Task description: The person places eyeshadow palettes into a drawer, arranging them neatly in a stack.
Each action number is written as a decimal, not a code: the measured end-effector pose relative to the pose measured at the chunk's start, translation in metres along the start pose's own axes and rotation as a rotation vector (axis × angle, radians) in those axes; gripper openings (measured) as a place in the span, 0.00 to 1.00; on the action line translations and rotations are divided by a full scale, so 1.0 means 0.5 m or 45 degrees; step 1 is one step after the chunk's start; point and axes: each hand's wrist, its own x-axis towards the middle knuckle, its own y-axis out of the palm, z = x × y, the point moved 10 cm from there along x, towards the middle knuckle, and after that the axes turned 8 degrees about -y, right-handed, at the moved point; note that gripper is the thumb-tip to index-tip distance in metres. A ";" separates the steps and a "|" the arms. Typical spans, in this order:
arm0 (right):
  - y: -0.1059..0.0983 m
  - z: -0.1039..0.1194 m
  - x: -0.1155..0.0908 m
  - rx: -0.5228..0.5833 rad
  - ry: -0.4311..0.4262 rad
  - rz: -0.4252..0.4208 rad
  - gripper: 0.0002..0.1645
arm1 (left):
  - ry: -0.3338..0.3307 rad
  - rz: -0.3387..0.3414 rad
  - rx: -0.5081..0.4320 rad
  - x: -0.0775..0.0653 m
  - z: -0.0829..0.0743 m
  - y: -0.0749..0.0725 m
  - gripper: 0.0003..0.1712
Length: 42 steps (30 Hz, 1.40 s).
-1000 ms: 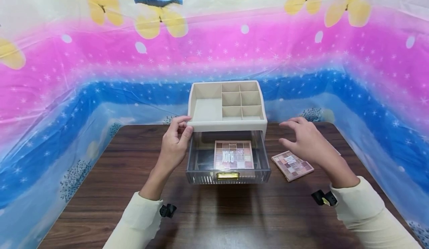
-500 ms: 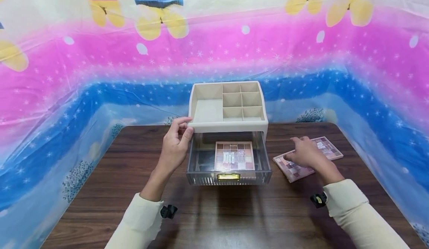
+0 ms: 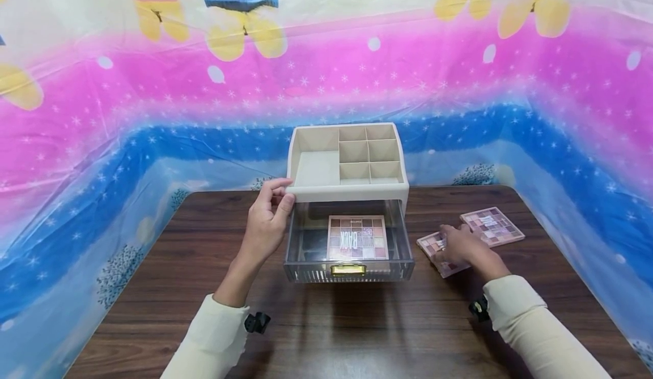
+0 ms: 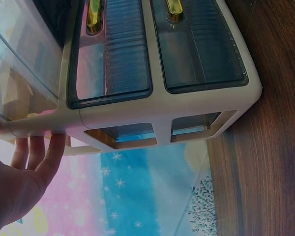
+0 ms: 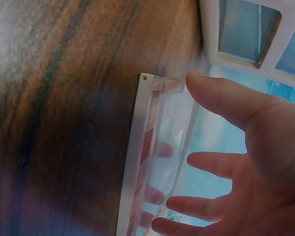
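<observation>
My left hand [image 3: 266, 217] grips the front left edge of a cream cosmetics organizer [image 3: 352, 193], with the thumb in front and fingers at its side. The top drawer [image 3: 311, 271], clear grey with a gold handle, is pulled out. One eyeshadow palette [image 3: 357, 237] lies flat in it. My right hand [image 3: 465, 248] is over a second eyeshadow palette [image 3: 431, 244] on the table, hiding part of it. In the right wrist view, the right fingers are spread just above the palette [image 5: 167, 132]; the fingertips seem close to its clear lid.
A third eyeshadow palette [image 3: 492, 226] lies behind and right of the right hand. The organizer's top has one large compartment and several small ones. Lower drawers [image 4: 201, 49] are shut. A patterned curtain [image 3: 326, 84] stands behind the dark wooden table [image 3: 204, 254].
My right hand has come down and left from above the table to the nearer palette, uncovering the one behind. My left hand stays on the organizer.
</observation>
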 end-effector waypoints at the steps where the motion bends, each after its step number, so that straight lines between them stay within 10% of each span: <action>1: 0.001 0.001 0.001 -0.015 -0.008 -0.002 0.53 | 0.001 0.000 0.002 0.000 0.000 0.000 0.18; 25: 0.013 -0.014 0.023 0.059 0.097 -0.054 0.56 | 0.000 -0.010 -0.008 0.002 0.002 -0.005 0.18; 42: -0.272 0.116 -0.141 0.327 -0.176 -0.742 0.58 | 0.017 -0.029 -0.017 0.002 -0.002 -0.002 0.17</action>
